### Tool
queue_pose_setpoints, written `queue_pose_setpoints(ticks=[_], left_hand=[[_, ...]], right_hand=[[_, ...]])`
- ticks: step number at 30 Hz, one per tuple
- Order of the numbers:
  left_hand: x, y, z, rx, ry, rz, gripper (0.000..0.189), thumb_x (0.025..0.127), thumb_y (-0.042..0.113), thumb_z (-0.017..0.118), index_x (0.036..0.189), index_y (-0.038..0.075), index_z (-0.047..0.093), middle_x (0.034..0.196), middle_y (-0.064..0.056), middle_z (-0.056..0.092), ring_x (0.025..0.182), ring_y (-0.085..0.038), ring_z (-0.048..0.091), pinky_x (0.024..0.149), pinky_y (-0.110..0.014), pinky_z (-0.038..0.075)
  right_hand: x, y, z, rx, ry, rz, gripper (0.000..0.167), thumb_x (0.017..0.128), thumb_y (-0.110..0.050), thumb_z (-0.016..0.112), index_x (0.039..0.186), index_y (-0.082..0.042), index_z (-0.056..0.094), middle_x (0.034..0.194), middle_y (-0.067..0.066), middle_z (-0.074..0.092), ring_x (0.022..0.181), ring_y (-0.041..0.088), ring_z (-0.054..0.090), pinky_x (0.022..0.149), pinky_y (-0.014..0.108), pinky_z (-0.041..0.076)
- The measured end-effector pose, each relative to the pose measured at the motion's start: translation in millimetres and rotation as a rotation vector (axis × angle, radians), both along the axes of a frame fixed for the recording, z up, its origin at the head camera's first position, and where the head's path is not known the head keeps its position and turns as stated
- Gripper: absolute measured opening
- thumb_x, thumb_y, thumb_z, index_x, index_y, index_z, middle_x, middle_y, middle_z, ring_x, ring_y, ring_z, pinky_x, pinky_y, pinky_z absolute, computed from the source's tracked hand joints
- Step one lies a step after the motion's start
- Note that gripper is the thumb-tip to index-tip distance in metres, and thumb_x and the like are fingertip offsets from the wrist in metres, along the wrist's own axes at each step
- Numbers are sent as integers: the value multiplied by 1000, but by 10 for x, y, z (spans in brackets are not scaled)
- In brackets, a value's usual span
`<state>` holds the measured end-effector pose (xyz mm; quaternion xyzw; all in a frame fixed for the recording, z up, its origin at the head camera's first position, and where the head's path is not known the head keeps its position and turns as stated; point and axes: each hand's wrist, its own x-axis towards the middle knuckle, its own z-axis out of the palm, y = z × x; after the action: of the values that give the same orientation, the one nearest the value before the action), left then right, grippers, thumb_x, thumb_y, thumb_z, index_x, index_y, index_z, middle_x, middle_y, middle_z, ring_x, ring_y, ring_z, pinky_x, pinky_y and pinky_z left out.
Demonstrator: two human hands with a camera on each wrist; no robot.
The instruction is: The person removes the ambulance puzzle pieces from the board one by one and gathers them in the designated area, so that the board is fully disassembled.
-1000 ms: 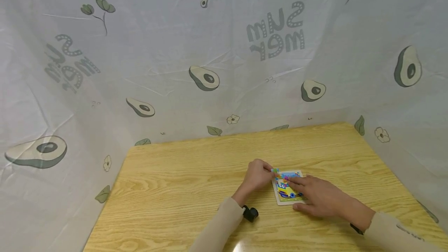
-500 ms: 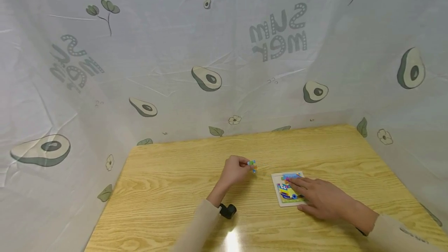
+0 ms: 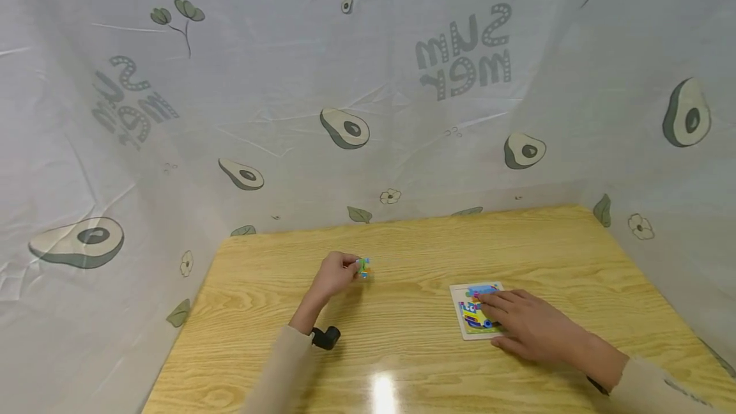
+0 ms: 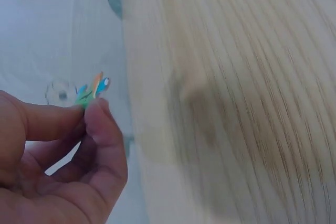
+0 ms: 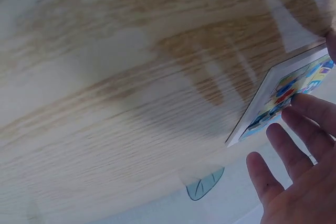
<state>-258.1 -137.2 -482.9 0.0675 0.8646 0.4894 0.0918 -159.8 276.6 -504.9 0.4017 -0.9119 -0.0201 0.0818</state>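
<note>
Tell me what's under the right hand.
Under the right hand lies part of a puzzle board on the table. From the head camera, its left side shows blue and yellow artwork and a bare corner; what the hand covers there cannot be seen.

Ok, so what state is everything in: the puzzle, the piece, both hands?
Puzzle board: flat on the table, incomplete, upper-left corner bare.
Puzzle piece: held above the table.
Left hand: pinching the piece.
Right hand: fingers extended over the board.
</note>
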Motion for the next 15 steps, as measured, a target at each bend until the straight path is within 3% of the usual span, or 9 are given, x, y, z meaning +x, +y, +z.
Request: queue_pose_setpoints(ticks=[2,8,15], left_hand=[[-22,-138,-24,-9,-14,17,30,108,8,55,128,-8,70,103,-20,75,91,-32,72,69,-30,55],[-94,-560,-126,12,-29,121,25,104,8,64,120,-8,75,107,-20,78,85,-20,75,81,-40,64],[-124,-954,-237,93,-120,223,24,102,10,69,114,-8,77,102,-21,78,81,-20,77,78,-34,65]], right_hand=[[11,-10,-8,-7,16,14,58,102,-51,64,144,-11,64,150,6,63,133,29,64,103,52,54],[9,-40,-21,-13,12,32,53,104,-49,63,142,-12,66,149,8,64,131,30,65,101,52,55],[46,-23,-31,-19,-22,10,49,102,-46,66,137,-13,68,140,6,68,123,29,68,98,50,57]])
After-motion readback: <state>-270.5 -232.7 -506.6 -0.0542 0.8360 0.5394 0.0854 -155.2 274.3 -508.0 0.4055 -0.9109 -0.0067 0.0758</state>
